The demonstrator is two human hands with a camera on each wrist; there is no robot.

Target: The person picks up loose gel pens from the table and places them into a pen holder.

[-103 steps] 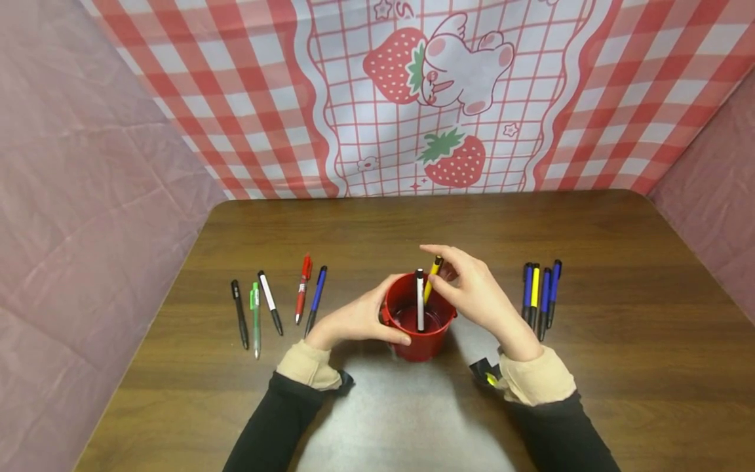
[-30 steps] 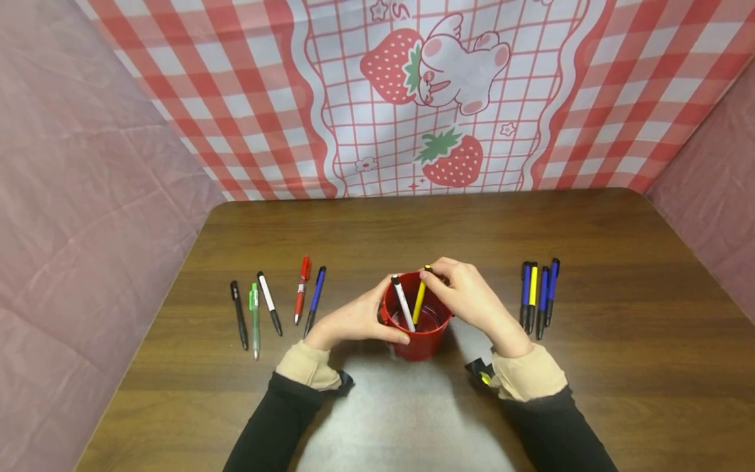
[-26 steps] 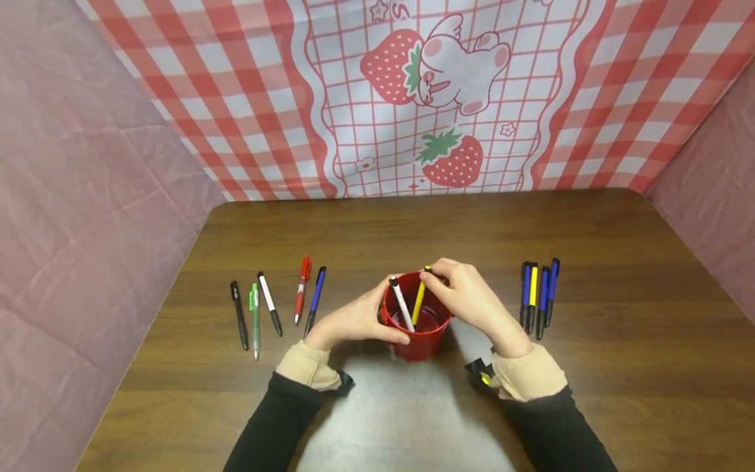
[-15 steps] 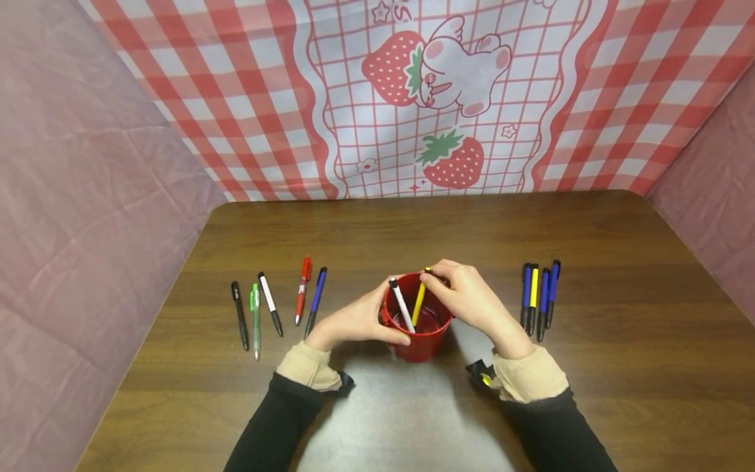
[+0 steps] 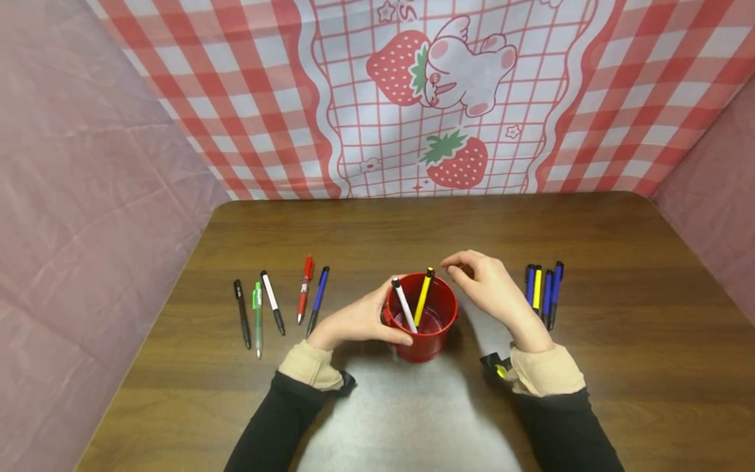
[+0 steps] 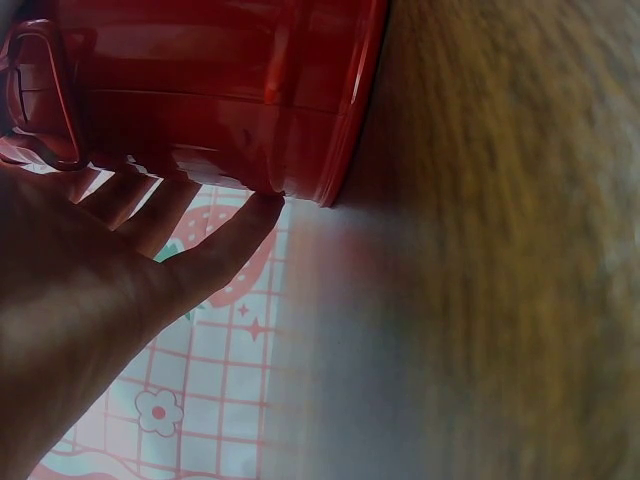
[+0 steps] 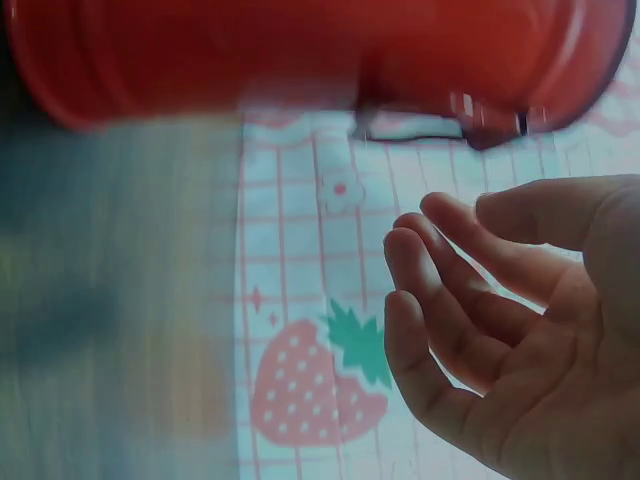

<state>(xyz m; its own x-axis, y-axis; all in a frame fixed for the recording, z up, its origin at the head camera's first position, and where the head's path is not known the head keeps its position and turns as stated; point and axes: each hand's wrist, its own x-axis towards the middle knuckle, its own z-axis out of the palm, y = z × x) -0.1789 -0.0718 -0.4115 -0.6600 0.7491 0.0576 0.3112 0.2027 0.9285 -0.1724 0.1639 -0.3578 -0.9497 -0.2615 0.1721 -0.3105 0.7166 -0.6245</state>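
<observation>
Wooden counter (image 5: 377,229), checked cloth (image 5: 259,98) hanging behind. Left hand (image 5: 361,320) gripping red bucket (image 5: 421,349); right hand (image 5: 492,288) hovering beside bucket, loosely curled, holding nothing. White pen (image 5: 404,305), yellow pen (image 5: 423,298) already leaning inside; five pens (image 5: 303,295) lying left of bucket, four pens (image 5: 537,288) right, not yet in.

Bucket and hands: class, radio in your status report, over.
Left hand holding bucket. Right hand empty, clear of it. White pen, yellow pen leaning inside. Nothing seen between right hand and bucket.

L hand (image 5: 361,320) gripping, R hand (image 5: 494,288) half-curled
</observation>
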